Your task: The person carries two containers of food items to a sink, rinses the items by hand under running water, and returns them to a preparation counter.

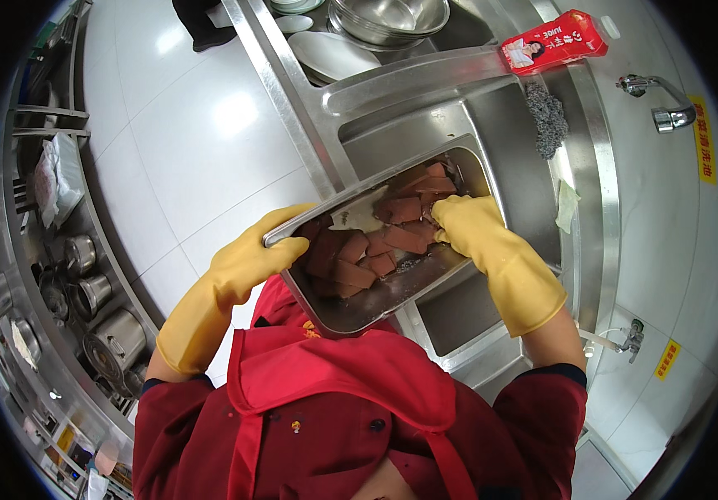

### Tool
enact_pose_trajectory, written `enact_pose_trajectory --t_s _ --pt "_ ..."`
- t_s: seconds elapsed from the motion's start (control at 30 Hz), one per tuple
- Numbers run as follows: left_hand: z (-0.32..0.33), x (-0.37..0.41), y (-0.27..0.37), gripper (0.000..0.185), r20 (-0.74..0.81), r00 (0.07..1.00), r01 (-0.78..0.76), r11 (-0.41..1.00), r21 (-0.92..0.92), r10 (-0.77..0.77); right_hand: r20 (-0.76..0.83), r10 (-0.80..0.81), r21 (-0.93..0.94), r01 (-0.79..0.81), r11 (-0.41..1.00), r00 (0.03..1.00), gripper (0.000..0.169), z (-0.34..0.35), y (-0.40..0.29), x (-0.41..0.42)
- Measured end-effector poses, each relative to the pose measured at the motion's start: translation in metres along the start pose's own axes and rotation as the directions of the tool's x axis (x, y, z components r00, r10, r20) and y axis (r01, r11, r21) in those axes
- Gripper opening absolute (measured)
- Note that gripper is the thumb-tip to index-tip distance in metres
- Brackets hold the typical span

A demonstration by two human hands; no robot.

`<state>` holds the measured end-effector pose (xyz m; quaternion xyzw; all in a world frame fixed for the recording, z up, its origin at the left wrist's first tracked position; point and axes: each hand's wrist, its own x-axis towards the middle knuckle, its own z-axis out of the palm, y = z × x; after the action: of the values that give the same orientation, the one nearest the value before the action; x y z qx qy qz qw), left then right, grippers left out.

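Observation:
Both my hands wear yellow rubber gloves. My left hand (265, 247) grips the left rim of a deep rectangular stainless steel pan (352, 322), thumb inside and fingers beneath. The pan is tilted over the near part of a steel sink (396, 140). In it lie several reddish-brown blocks (399, 212), which look like coagulated blood curd, with some liquid around them. My right hand (468, 228) reaches over the right side into the pan. Its fingertips touch the blocks at that end; whether they hold one is hidden.
A steel wool scourer (546, 122) and a pale green cloth (566, 206) lie on the sink's right ledge. Beyond are a red juice bottle (552, 45), steel bowls (390, 19) and white plates (334, 56). A faucet (665, 103) juts from the right wall. Pots (115, 344) fill left shelves.

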<state>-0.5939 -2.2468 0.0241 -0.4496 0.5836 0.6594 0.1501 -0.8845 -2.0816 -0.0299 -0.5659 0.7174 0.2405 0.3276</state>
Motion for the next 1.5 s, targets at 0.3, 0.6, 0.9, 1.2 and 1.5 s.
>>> enact_pose_trajectory --t_s 0.3,0.6,0.9,1.2,1.5 --pt "0.002 0.004 -0.006 0.057 -0.007 1.0 -0.014 0.999 -0.031 0.014 -0.24 0.049 0.335 0.035 0.942 0.97 0.023 -0.01 0.012 -0.028" --pt "0.003 0.003 -0.004 0.057 -0.012 1.0 0.014 0.999 -0.047 -0.014 -0.054 0.08 0.852 0.004 0.524 0.995 0.031 0.0 0.031 -0.042" --pt "0.006 0.011 -0.022 0.058 -0.052 0.999 -0.017 0.996 -0.088 0.013 -0.074 0.26 0.99 0.041 0.132 0.963 0.034 -0.005 0.02 -0.064" --pt "0.006 0.009 -0.018 0.056 -0.052 0.998 -0.037 0.996 -0.083 0.033 -0.45 0.658 0.601 -0.34 0.723 0.604 0.037 0.018 0.072 -0.105" --pt "-0.002 0.014 -0.009 0.058 0.001 1.0 0.001 0.999 0.034 -0.001 -0.63 0.164 0.489 0.223 0.843 0.759 0.038 -0.007 -0.008 -0.051"
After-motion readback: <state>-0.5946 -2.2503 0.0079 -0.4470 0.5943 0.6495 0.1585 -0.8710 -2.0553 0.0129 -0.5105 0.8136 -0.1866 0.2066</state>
